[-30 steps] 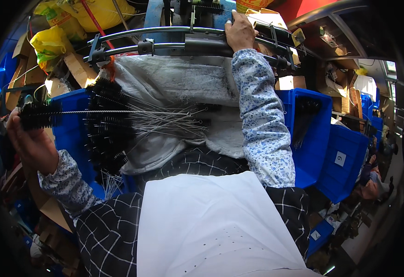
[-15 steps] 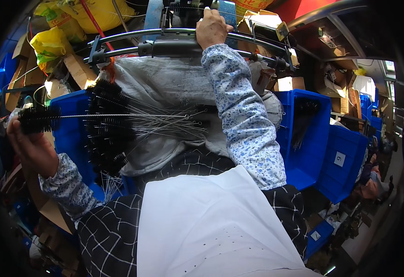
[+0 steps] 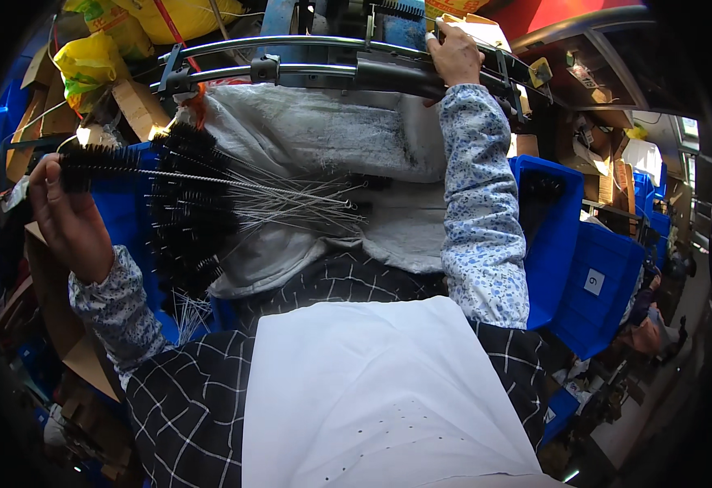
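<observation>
In the head view, at the left of the frame: left grip point(image 3: 69, 218) closed on the bristly end of a black brush point(image 3: 100, 160), fingertips at the outer part of the bristles, twisted wire stem running off to the right, away from the grip, toward mid-frame. Just right of the grip and below that stem, a thick bundle of similar brushes point(image 3: 189, 220), bristles to the left, bare wire ends fanned rightward over a greyish-white sack point(image 3: 323, 130); contact between stem and bundle impossible to tell. At the upper right of centre: right grip point(image 3: 456, 61) with fingers curled at the curved metal rails point(image 3: 315, 70), just beside a dark sleeve point(image 3: 397, 75), well apart from the brush; clasped or merely resting, impossible to tell. Right of frame: blue bin point(image 3: 563, 244).
</observation>
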{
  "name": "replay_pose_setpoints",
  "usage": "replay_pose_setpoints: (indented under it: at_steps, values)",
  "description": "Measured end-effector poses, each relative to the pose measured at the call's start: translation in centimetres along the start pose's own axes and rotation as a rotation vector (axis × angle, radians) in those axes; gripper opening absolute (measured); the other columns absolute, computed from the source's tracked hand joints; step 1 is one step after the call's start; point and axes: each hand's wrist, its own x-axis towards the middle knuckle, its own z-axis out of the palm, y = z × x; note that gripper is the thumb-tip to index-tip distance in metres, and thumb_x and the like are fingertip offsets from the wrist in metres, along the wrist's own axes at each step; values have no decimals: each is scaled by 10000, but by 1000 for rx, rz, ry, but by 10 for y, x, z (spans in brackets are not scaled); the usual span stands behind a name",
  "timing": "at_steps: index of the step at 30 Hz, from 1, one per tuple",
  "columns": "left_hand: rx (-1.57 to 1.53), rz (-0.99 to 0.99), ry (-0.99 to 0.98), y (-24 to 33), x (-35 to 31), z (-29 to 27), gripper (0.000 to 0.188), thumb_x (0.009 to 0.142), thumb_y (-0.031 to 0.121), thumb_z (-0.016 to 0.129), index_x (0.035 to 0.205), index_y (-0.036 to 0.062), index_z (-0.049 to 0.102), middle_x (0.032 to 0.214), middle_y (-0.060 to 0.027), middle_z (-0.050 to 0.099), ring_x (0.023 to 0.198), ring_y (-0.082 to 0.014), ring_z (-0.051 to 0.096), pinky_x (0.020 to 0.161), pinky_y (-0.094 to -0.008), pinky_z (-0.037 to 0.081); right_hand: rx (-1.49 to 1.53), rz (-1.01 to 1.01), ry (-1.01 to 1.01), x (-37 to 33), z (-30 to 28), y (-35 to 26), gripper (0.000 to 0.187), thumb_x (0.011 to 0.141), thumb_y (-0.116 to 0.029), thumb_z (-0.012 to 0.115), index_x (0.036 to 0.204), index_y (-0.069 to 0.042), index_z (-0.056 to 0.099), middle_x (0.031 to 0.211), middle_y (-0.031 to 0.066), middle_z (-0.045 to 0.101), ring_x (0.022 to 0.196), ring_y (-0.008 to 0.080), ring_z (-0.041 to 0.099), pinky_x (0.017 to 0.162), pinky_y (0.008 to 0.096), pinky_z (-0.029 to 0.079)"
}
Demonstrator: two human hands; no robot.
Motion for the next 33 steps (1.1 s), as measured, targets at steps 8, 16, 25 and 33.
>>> replay_pose_setpoints:
  at_steps: [8, 16, 25, 33]
  values:
    - [-214, -95, -349, -11, 2, 47, 217, 884, 136, 395, 1036, -4, 461, 967, -43, 500, 893, -84, 494, 792, -214, 403, -91, -154, -180, 37, -22, 59, 323, 827, -377, 407, 1007, -157, 559, 940, 122, 582, 874, 285, 550, 758, 390, 417]
    - [-317, -320, -637, -16, -6, 96, 185, 893, 166, 389, 1000, 26, 446, 895, -27, 512, 808, -69, 512, 725, -192, 426, 406, -170, -772, -87, -145, 13, 319, 851, -222, 455, 1109, -38, 499, 990, 153, 562, 901, 242, 541, 767, 318, 433]
    - [97, -119, -802, -25, -21, 97, 297, 896, 272, 361, 1038, 13, 389, 858, -67, 528, 778, -112, 509, 685, -228, 405, 828, -230, -472, -112, -69, -82, 268, 849, -224, 439, 1014, -31, 525, 804, 149, 599, 740, 272, 572, 635, 322, 456]
    - [754, -262, -872, -82, -4, 14, 176, 850, 177, 486, 853, 1, 476, 686, -28, 452, 654, -92, 417, 598, -208, 353, -131, -156, 162, -10, -5, -19, 234, 804, -267, 459, 988, -203, 589, 827, 44, 621, 817, 243, 536, 733, 387, 406]
